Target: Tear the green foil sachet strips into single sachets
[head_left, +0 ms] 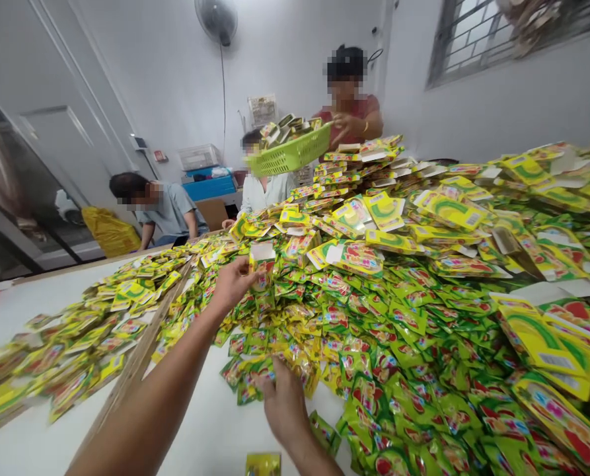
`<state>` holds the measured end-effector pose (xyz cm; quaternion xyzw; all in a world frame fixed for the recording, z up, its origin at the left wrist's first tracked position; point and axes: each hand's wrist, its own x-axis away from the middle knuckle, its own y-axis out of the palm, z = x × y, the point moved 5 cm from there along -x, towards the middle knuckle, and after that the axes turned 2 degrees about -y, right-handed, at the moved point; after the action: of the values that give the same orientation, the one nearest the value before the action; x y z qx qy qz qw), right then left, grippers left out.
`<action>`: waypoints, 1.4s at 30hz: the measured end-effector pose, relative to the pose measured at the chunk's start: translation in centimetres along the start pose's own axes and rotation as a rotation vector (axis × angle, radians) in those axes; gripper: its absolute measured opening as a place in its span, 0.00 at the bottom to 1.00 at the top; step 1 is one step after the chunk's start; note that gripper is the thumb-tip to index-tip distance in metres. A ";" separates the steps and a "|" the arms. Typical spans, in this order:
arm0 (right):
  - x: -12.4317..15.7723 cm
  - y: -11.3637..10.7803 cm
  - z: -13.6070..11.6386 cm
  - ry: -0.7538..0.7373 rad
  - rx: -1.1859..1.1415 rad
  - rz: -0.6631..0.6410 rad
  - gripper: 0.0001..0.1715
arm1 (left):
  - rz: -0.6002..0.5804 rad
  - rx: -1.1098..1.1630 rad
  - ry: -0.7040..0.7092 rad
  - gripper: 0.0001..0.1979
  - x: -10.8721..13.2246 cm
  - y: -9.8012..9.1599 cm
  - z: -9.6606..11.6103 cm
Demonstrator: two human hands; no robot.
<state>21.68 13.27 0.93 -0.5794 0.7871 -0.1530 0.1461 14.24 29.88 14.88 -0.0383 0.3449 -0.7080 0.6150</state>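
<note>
Strip: wooden strip (143,350) runs lengthwise on white tabletop (210,413); ref. for all places below.
L hand: left hand (235,285), R of strip nr its far end, pinches one small carton (263,268) btwn thumb & fingers.
Held carton: R of strip, approx. upright, white flap up, over sachet pile.
R hand: right hand (285,403), R of strip, lower than L hand, back twd camera, fingers at loose sachets (250,380); can't tell if gripping any.
Sachets: big green sachet pile (404,330), R of strip, red fruit print; some yellow-looking ones on side twd strip.
Cartons R: yellow/green carton heap (443,208), R of strip, behind & atop sachets; several w/ flaps open.
Cartons L: flat-lying cartons (76,360), spread L of strip, some overlapping.
Basket: lime basket (289,155), past strip's far end & to R, tilted, full of cartons; person in red (367,112) has hand at rim.
Others: person in grey-blue top (173,208), past strip's far end, head down; person in pale shirt (267,192), partly hidden behind basket.
Bag: yellow bag (109,231), past strip's far end, to L.
</note>
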 end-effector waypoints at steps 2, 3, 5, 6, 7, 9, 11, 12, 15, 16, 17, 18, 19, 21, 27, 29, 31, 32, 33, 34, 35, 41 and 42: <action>-0.6 -0.9 -0.3 -0.040 -0.045 -0.005 0.18 | -0.039 0.098 -0.092 0.10 4.0 -1.4 -1.8; -0.8 -1.5 -0.4 -0.056 -0.089 0.025 0.16 | -0.080 0.087 -0.138 0.10 6.1 -1.8 -2.7; -1.3 -2.5 -0.4 -0.070 -0.205 0.108 0.16 | -0.168 0.068 -0.264 0.11 10.5 -2.3 -4.5; -1.5 -2.8 -0.3 -0.079 -0.243 0.144 0.16 | -0.219 0.056 -0.318 0.12 12.6 -2.2 -5.2; -1.6 -2.9 -0.3 -0.097 -0.270 0.163 0.16 | -0.266 0.057 -0.360 0.12 14.5 -2.1 -5.8; -1.6 -2.6 -0.4 -0.145 -0.260 0.124 0.17 | -0.318 0.120 -0.417 0.13 17.6 -1.5 -6.5; -1.5 -1.9 -0.3 -0.154 -0.176 0.040 0.17 | -0.292 0.254 -0.471 0.14 19.6 -1.1 -7.0; -1.4 -1.6 -0.2 -0.140 -0.129 -0.001 0.17 | -0.258 0.323 -0.503 0.16 20.3 -1.0 -7.2; -1.1 -1.0 0.5 -0.080 -0.080 -0.088 0.17 | -0.183 0.466 -0.598 0.19 21.9 -1.1 -7.8; -1.0 -0.8 0.5 -0.078 -0.097 -0.117 0.17 | -0.170 0.496 -0.622 0.20 22.3 -1.2 -8.0; -0.9 -0.7 0.5 -0.082 -0.119 -0.148 0.15 | -0.159 0.524 -0.641 0.20 22.7 -1.4 -8.2; -0.8 -0.6 0.5 -0.088 -0.140 -0.175 0.14 | -0.144 0.547 -0.655 0.20 23.0 -1.5 -8.4; -0.8 -0.5 0.4 -0.094 -0.157 -0.201 0.13 | -0.124 0.564 -0.662 0.20 23.3 -1.6 -8.6; -0.6 -0.3 0.2 -0.101 -0.172 -0.250 0.12 | -0.084 0.585 -0.663 0.19 23.8 -1.6 -8.9; -0.5 -0.2 0.0 -0.100 -0.058 -0.303 0.21 | 0.006 0.620 -0.673 0.19 24.4 -1.2 -9.5; -0.7 -0.7 0.2 -0.072 -0.022 -0.224 0.26 | 0.052 0.629 -0.681 0.21 24.5 -1.3 -9.7; -0.7 -0.8 0.1 -0.098 0.004 -0.204 0.27 | 0.072 0.616 -0.687 0.21 24.6 -1.4 -9.8; -0.7 -0.7 -0.1 -0.135 0.026 -0.231 0.25 | 0.071 0.597 -0.685 0.21 24.6 -1.4 -9.8; -0.5 -0.5 -0.3 -0.180 0.059 -0.273 0.22 | 0.065 0.569 -0.678 0.20 24.7 -1.4 -9.8; -0.4 -0.3 -0.6 -0.224 0.098 -0.314 0.19 | 0.052 0.535 -0.665 0.20 24.8 -1.4 -9.8; -0.2 -0.1 -0.8 -0.262 0.134 -0.344 0.15 | 0.034 0.501 -0.648 0.19 24.9 -1.4 -9.7; -0.1 0.1 -1.0 -0.255 0.023 -0.229 0.13 | -0.036 0.522 -0.635 0.19 24.6 -0.9 -8.9; -0.2 0.1 -0.7 -0.216 -0.011 -0.203 0.14 | -0.034 0.564 -0.654 0.20 24.4 -0.9 -8.7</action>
<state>21.34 13.50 1.51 -0.6700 0.7050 -0.0993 0.2103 3.44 11.80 -0.25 -0.0968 -0.0758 -0.7352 0.6666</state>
